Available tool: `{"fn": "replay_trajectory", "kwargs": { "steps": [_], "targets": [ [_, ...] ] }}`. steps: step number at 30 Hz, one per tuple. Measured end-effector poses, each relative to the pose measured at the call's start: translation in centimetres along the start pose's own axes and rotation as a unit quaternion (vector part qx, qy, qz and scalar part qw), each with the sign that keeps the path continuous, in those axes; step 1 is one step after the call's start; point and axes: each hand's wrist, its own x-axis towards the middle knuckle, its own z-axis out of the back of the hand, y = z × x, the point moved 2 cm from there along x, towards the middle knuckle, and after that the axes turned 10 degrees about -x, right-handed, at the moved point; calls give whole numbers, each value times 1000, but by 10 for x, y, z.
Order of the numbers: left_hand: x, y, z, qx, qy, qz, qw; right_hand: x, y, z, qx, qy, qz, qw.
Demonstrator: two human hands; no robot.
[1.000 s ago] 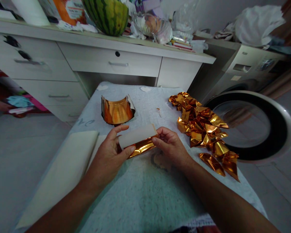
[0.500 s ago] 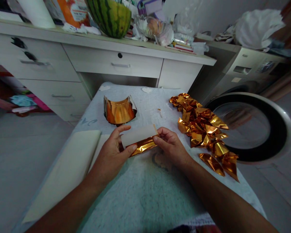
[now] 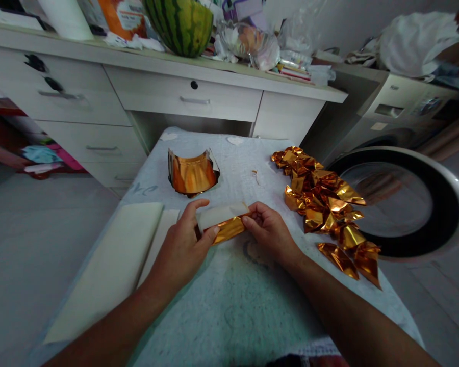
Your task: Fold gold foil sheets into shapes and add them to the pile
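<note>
Between my two hands is a sheet of gold foil paper (image 3: pixel 229 230), its white backing turned up along the far side and the shiny face toward me. My left hand (image 3: pixel 189 234) grips its left end, thumb on the gold face and index finger raised. At the right end, my right hand (image 3: pixel 265 227) pinches the edge between thumb and fingers. Beyond them stands a curved stack of gold foil sheets (image 3: pixel 194 174). To the right lies a heap of folded gold foil pieces (image 3: pixel 321 199). Pale paper sheets (image 3: pixel 110 260) lie by my left forearm.
A cloth-covered table (image 3: pixel 214 311) carries the work. Behind it is a white desk (image 3: pixel 199 104) with drawers, bearing a cut watermelon (image 3: pixel 179 25) and plastic bags. On the right, a washing machine (image 3: pixel 390 107) has its round door (image 3: pixel 416 204) swung out beside the table.
The white part of the foil sheet looks narrower and flatter, with more gold face showing. Both hands keep their hold. The whole view has shifted slightly.
</note>
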Motion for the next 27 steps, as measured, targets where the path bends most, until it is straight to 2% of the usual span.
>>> {"fn": "replay_trajectory", "kwargs": {
  "steps": [6,14,16,20,22,24,27],
  "targets": [
    [0,-1,-2,162,11,-8,987,-1,-2,-2,-86,-33,-8,996],
    [-2,6,-6,323,38,-50,944,0,-4,-10,-205,-26,-12,978],
    [-3,6,-6,356,24,-87,930,0,-4,-12,-222,-28,-10,975],
    [-5,-2,-6,393,-32,-205,896,0,-3,-12,-239,-32,0,970],
    [-8,-7,-9,364,3,-259,895,0,-3,-12,-244,-32,3,969],
    [-12,-8,-15,319,68,-303,895,-1,-3,-12,-247,-33,7,968],
    [-18,-4,-24,290,138,-340,884,0,-5,-13,-254,-34,17,967]
  ]
}}
